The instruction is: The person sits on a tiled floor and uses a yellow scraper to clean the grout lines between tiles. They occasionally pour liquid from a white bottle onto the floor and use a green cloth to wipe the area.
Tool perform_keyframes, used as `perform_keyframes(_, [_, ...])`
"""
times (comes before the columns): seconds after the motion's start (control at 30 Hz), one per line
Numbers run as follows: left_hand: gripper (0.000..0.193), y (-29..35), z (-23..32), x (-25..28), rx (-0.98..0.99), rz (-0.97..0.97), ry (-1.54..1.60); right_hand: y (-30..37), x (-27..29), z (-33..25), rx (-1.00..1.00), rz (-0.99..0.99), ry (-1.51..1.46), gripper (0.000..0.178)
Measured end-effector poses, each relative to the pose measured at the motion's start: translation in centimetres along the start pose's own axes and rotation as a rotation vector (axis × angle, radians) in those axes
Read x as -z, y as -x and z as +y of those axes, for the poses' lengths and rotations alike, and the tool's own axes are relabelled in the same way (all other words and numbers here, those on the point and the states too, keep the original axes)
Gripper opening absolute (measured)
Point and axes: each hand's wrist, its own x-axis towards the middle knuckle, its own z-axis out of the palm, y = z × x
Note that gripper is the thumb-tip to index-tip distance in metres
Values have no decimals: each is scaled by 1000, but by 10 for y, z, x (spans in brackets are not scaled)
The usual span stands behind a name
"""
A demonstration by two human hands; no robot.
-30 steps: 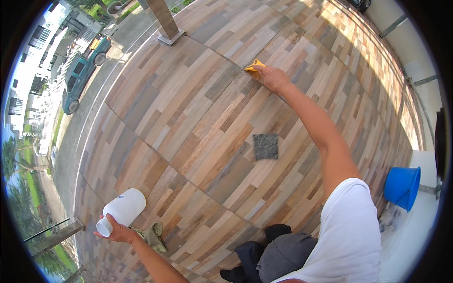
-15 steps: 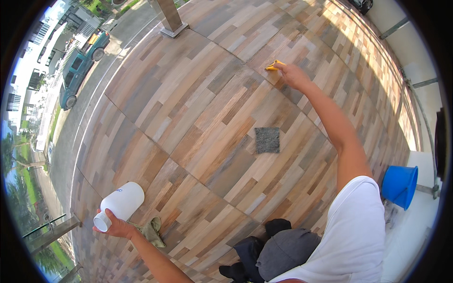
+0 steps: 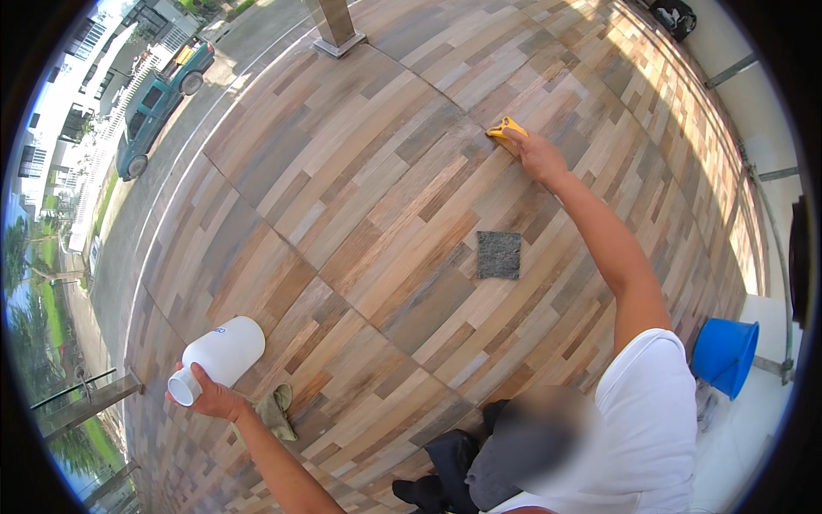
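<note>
My left hand (image 3: 216, 401) is closed around the neck of a large white plastic bottle (image 3: 229, 349), whose pale round cap (image 3: 183, 388) points toward the lower left. Far out on the wood-patterned tile floor (image 3: 377, 214), my right hand (image 3: 541, 158) grips a small yellow scraper (image 3: 507, 127). The scraper's lower edge is at the floor, close to a tile joint. Between my arms lies a square grey scouring pad (image 3: 498, 255), apart from both hands. A crumpled olive-green cloth (image 3: 276, 411) rests on the floor beside my left wrist.
A blue bucket (image 3: 724, 358) stands at right by the white wall. A metal post (image 3: 334, 30) rises at the far edge, with a street and a teal pickup truck (image 3: 154, 111) beyond. Near the far right wall sits a dark bag-like object (image 3: 674, 19).
The scraper in my right hand has shifted a little left and toward me over the floor. The whole view has shifted slightly; my left hand keeps its hold on the bottle.
</note>
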Motion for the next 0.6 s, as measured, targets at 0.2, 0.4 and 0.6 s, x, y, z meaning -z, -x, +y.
perform_keyframes(0.2, [48,3,-6,1,-26,-7,-66,-43,8,-34,83,75,101,36])
perform_keyframes(0.4, [48,1,-14,8,33,-68,74,-105,3,-85,7,25,42,38])
perform_keyframes(0.6, [43,4,-10,2,-54,-38,-16,-143,6,-113,-43,16,54,40])
